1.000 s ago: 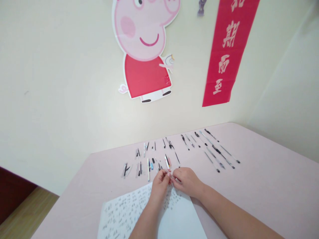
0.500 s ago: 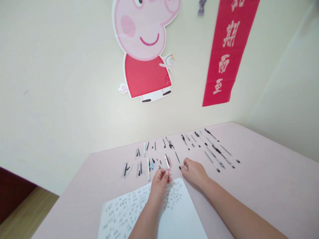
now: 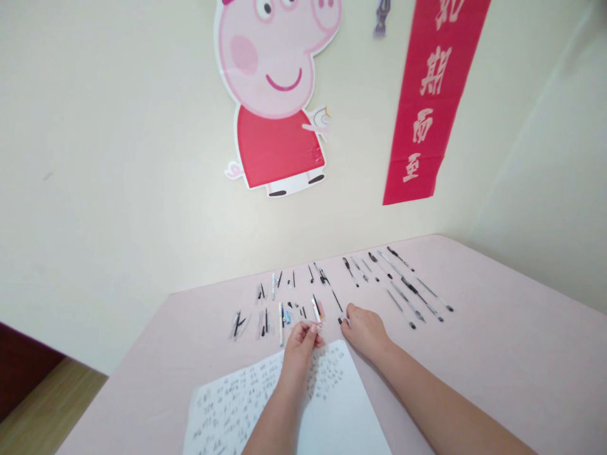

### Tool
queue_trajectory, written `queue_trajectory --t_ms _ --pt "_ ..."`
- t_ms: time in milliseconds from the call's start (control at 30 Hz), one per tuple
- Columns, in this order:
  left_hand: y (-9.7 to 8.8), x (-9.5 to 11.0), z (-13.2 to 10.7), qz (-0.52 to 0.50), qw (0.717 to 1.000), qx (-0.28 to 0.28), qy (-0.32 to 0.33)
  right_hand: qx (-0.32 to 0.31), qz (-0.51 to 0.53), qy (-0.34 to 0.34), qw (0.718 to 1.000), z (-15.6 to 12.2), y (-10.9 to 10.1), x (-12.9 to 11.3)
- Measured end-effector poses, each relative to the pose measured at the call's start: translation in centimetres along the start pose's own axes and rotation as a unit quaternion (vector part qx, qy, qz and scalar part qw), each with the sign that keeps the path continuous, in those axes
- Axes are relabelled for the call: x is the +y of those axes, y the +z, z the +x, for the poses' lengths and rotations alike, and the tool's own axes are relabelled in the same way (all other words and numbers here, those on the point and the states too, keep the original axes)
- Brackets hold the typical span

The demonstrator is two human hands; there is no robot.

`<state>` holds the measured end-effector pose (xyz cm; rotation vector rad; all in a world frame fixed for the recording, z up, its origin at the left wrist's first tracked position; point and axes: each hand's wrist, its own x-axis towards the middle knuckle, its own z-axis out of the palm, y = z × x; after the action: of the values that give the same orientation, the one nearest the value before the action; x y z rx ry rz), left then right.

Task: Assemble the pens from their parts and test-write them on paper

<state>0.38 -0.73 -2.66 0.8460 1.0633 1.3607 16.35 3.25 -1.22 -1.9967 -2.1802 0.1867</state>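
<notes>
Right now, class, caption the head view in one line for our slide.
Left hand and right hand by rows of pens on a pink table, beyond a handwritten sheet.

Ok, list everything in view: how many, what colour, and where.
pale pink table: one, pink, lower frame, against the wall.
white sheet of handwritten paper: one, white, near edge, under the left forearm.
black and clear plastic pens and loose pen parts: many, some white, blue, pink, in rows beyond the paper.
cartoon pig cutout: one, pink with red dress, wall.
red hanging banner: one, pale characters, right of the pig.
small purple ornament: one, wall top.
left hand: one, pinching a thin pale pen part at the paper's far edge.
right hand: one, fingertips by a small black pen piece; grip unclear.
</notes>
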Motion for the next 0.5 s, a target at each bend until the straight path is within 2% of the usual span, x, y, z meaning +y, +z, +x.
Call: queue_trajectory --t_ms 167,333,433,500 --pt "-0.1 0.4 0.1 -0.087 0.995 0.042 -0.016 0.009 0.000 0.020 1.000 0.4 0.5 0.3" --pt "0.0 0.8 0.2 -0.144 0.987 0.056 -0.042 0.033 0.031 0.018 0.999 0.8 0.8 1.1" --pt "-0.2 1.0 0.4 -0.170 0.982 0.066 -0.035 0.048 0.131 -0.003 0.990 1.1 1.1 1.6" --pt "-0.4 1.0 0.6 -0.183 0.980 0.072 -0.027 0.032 0.254 -0.034 0.966 1.2 1.3 1.8"
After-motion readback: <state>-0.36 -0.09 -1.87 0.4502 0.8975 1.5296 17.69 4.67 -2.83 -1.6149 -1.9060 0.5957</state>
